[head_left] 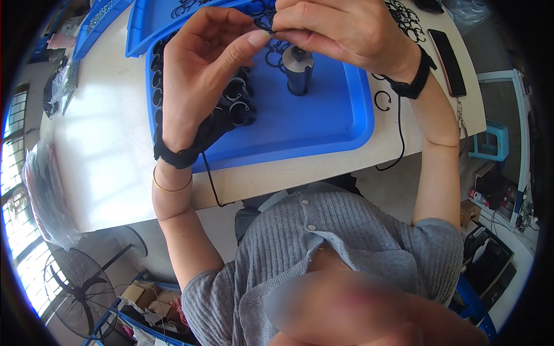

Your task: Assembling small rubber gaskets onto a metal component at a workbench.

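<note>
Above the far part of a blue tray [311, 130], my left hand [196, 72] and my right hand [355, 32] meet at their fingertips. Both are closed in a pinch around a small black retaining ring [262, 24], which the fingers partly cover. Just below my right hand, a dark cylinder [298, 78] with a pale grey top and a black knob stands upright in the tray. Loose black rings [276, 56] lie behind it. Beside my left wrist are several dark curved parts [239, 113], some with shiny ring-shaped edges; my left forearm hides some of them.
More black rings [407, 23] are heaped on the table at the far right, and a single ring [382, 101] lies beside the tray. A phone [448, 63] rests near the right edge. Black cords [401, 135] run from both wristbands. A blue bin [95, 26] holds small metal pieces.
</note>
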### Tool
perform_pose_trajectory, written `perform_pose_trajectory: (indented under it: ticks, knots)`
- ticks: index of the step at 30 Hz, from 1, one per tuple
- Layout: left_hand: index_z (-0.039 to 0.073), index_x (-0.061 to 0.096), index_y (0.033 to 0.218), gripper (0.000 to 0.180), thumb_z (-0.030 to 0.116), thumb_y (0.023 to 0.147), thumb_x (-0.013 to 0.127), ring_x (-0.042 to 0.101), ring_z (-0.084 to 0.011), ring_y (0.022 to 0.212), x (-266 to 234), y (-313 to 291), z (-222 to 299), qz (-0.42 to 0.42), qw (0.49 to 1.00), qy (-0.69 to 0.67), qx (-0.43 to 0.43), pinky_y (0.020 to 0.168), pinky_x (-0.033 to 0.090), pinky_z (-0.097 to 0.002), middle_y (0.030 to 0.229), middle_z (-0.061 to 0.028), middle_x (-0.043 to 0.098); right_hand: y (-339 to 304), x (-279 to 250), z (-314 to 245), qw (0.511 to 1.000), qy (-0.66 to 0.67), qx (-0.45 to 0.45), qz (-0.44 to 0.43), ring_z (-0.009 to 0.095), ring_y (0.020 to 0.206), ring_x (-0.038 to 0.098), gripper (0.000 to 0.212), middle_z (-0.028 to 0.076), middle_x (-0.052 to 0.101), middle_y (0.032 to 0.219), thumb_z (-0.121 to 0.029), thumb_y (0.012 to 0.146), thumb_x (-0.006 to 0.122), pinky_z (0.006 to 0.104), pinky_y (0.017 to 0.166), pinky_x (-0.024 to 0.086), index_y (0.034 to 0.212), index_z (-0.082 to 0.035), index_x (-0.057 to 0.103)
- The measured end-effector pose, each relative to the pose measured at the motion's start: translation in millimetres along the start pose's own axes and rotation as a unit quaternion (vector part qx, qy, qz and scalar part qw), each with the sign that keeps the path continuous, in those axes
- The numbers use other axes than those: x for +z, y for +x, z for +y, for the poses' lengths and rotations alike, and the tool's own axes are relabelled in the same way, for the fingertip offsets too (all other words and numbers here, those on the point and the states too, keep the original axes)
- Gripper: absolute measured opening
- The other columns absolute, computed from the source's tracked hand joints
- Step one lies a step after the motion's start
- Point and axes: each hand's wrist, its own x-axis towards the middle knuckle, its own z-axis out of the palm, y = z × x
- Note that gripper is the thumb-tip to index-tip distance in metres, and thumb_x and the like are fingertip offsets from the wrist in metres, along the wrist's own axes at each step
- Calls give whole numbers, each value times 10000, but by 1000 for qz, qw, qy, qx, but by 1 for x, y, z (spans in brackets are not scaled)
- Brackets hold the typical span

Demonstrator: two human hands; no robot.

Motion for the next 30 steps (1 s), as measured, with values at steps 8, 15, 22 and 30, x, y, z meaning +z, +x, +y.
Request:
perform_pose_trajectory:
  ticks: [8,15,22,30]
  knots:
    - [-22,542,1299,469,-24,886,765,670,-186,1075,3,0,1,-18,995,-57,77,983,523,-315,1183,-159,714,12,-34,7,982,117,145,-27,224,828,662,153,94,701,890,-146,901,794,316,778,523,914,-10,726]
    - [-28,491,1346,582,-61,840,777,662,-247,1170,18,-3,8,-107,965,113,213,1053,497,-367,1263,-231,693,6,-34,11,962,143,231,8,174,839,663,150,83,718,910,-134,960,740,295,739,516,950,16,734]
    - [-23,487,1396,614,-53,851,770,657,-246,1209,21,-7,8,-92,978,115,151,1077,486,-364,1271,-191,702,6,-33,12,967,131,217,-22,179,826,667,164,96,708,893,-136,960,736,293,717,521,926,24,731]
    - [-5,498,1412,617,-42,857,765,657,-236,1214,19,-5,10,-110,973,143,142,1077,480,-364,1271,-172,710,4,-29,14,968,144,206,-23,183,812,674,172,96,707,887,-139,957,737,297,710,533,917,28,728]
